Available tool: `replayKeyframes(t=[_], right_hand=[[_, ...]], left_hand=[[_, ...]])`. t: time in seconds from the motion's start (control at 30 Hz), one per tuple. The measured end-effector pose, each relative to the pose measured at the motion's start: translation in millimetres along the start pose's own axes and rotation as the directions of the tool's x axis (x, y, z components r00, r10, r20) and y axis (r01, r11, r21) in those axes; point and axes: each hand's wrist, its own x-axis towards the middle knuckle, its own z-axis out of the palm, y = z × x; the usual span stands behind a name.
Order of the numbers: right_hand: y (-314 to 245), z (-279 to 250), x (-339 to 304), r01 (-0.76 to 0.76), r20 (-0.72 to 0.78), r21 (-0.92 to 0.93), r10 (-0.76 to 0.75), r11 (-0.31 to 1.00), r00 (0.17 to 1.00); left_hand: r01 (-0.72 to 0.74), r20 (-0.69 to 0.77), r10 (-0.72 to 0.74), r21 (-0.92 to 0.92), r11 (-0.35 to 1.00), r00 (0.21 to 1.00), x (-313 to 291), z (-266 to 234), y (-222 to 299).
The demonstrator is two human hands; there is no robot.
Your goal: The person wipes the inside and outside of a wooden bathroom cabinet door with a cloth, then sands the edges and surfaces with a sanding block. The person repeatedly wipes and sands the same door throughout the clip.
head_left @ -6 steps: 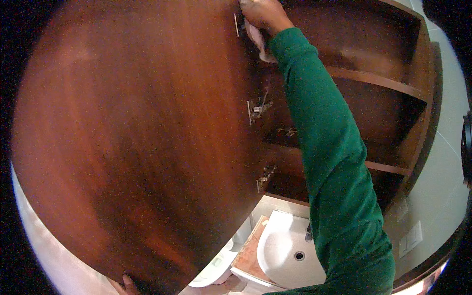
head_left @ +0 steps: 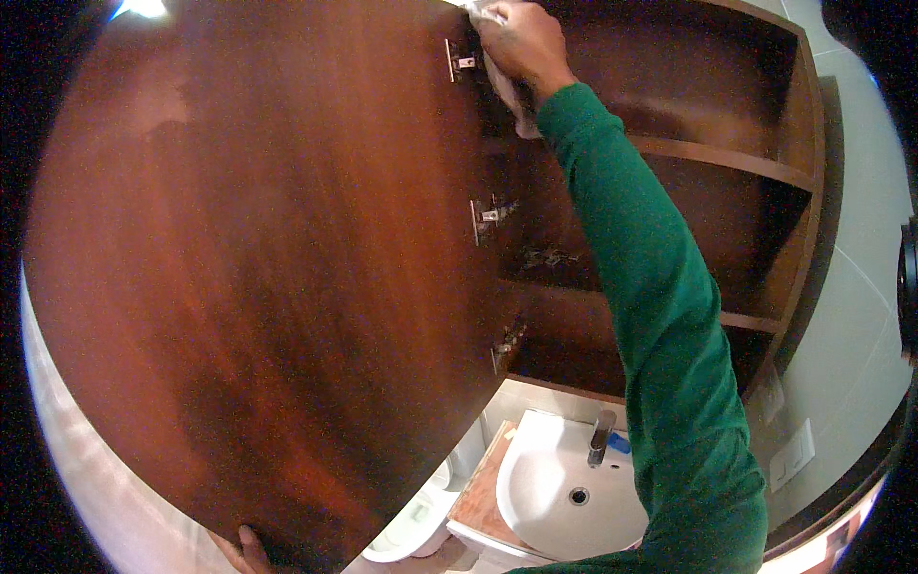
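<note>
My right hand point(head_left: 524, 43), in a green sleeve, is closed on a whitish cloth point(head_left: 525, 124) at the top hinge side of a wooden cabinet. The cloth hangs below the fingers, close to the top hinge point(head_left: 465, 63). The large brown cabinet door point(head_left: 268, 239) stands swung out to the left. At its lower left edge my left hand point(head_left: 246, 552) grips the door. Only a few of its fingers show; the rest is behind the panel or out of the picture.
Inside the cabinet, wooden shelves point(head_left: 736, 163) run behind my right arm. Two more metal hinges, a middle one point(head_left: 490, 217) and a lower one point(head_left: 504, 352), join the door. Below are a white washbasin point(head_left: 535, 478) with a tap point(head_left: 601, 435) and a toilet point(head_left: 411, 531). Switches point(head_left: 792, 457) sit on the right wall.
My right hand and the cloth appear slightly lower in the picture. The view has shifted a little, so the tap and a ceiling light now show. My left hand stays on the door.
</note>
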Motion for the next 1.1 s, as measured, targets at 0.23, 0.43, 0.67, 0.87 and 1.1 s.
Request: replayKeyframes(t=[0.23, 0.43, 0.67, 0.87, 1.1], right_hand=[[-19.8, 12.5, 8.8, -0.043, -0.125, -0.011, 0.042, 0.999, 0.991], [-24.6, -54.6, -11.1, -0.005, 0.248, -0.241, 0.067, 0.97, 0.966], [11.7, -26.8, -26.7, -0.132, 0.156, -0.298, 0.185, 0.945, 0.97], [-33.8, 6.2, -67.2, -0.144, 0.212, -0.305, 0.214, 0.941, 0.953], [-29.7, -1.0, -73.2, 0.215, 0.508, -0.43, 0.038, 0.877, 0.861]], left_hand=[[0.026, -0.06, -0.027, -0.022, 0.999, 0.998, -1.4, -5.5, -12.2], [0.07, -0.013, -0.077, -0.271, 0.96, 0.997, 0.7, -23.7, -38.9], [0.037, -0.064, -0.05, -0.193, 0.981, 0.997, -0.9, -22.3, -36.1], [0.039, -0.031, -0.044, -0.153, 0.987, 0.999, -3.0, -22.9, -27.8], [0.006, -0.096, -0.024, -0.182, 0.983, 0.995, -5.4, -27.7, -30.7]])
